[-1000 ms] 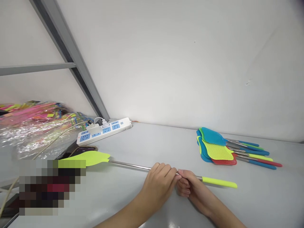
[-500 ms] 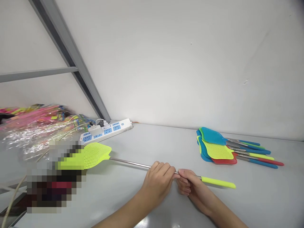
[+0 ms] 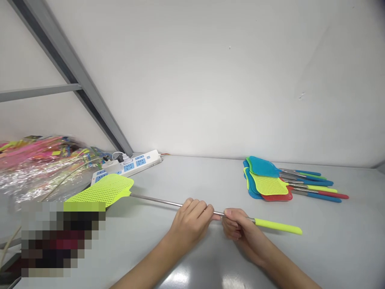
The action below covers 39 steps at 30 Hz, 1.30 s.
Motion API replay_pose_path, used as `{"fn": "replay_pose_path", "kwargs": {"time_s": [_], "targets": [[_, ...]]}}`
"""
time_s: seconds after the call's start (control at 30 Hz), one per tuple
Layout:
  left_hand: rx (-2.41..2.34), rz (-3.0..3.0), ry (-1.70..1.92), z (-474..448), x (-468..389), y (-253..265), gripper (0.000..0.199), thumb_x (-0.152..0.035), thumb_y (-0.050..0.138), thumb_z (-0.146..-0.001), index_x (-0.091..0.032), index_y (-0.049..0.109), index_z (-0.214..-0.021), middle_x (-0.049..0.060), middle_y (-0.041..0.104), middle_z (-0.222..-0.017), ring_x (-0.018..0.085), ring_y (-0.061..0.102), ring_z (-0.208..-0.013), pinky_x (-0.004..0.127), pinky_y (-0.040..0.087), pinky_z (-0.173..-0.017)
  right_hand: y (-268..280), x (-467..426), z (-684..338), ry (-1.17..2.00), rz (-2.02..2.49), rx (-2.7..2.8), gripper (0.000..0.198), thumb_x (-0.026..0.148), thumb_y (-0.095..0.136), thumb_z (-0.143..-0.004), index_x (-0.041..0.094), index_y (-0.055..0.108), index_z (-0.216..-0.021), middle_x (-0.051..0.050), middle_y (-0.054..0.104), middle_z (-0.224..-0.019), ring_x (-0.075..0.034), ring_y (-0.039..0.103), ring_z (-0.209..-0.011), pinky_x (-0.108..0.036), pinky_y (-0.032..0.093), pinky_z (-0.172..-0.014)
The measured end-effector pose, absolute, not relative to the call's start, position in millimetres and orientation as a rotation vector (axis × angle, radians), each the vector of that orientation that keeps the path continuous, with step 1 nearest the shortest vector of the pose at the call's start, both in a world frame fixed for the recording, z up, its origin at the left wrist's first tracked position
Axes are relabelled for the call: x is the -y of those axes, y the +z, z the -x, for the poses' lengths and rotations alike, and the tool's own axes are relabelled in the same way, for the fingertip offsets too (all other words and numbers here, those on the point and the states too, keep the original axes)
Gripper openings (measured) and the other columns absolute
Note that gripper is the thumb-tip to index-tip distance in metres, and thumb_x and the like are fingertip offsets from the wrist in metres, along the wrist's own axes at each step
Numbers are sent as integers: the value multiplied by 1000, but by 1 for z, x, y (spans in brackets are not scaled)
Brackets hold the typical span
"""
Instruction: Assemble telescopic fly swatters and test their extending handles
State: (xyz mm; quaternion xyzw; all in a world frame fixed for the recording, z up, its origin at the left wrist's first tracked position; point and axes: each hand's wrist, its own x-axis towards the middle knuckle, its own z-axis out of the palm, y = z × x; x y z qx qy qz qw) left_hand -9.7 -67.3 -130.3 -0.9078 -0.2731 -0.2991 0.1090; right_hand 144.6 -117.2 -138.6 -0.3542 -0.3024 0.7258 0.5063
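A yellow-green fly swatter (image 3: 116,188) with a thin metal rod lies across the view, its mesh head at the left and its bright handle at the right. My left hand (image 3: 192,218) is closed over the middle of the rod from above. Further along, my right hand (image 3: 240,224) grips the rod just short of the handle, thumb on top. A small stretch of bare rod shows between the two hands. Part of the mesh head is covered by a blurred patch.
A pile of several fly swatters (image 3: 267,184) in blue, yellow, green and red lies at the right on the grey table (image 3: 198,176). A white power strip (image 3: 144,162) with plugs sits behind the held head. Plastic-wrapped goods (image 3: 42,168) and a grey metal frame (image 3: 90,96) stand left.
The camera view has shifted slightly, moving the surroundings left. My hands have moved a little apart along the rod, and more bare rod shows between them.
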Motion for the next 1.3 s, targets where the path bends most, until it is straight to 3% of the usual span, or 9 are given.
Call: {"fn": "replay_pose_path", "kwargs": {"time_s": [1.0,1.3], "targets": [[874,2712,-951,13,66,-128,14,-22,47,-81,-18,51,-68,-3,43,-54,10,36,-52,25,27,-54,-134,118,-162,1737,901,749,35,24,44,-78,19,25,-49,7,18,-47,-8,12,-44,-27,10,-45],[1082,2820,-1100,12,73,-135,15,-21,48,-81,-22,57,-92,-2,54,-66,10,45,-61,25,33,-63,-140,113,-160,1747,952,742,43,42,42,-79,18,28,-47,8,16,-45,-7,11,-42,-27,8,-45]]}}
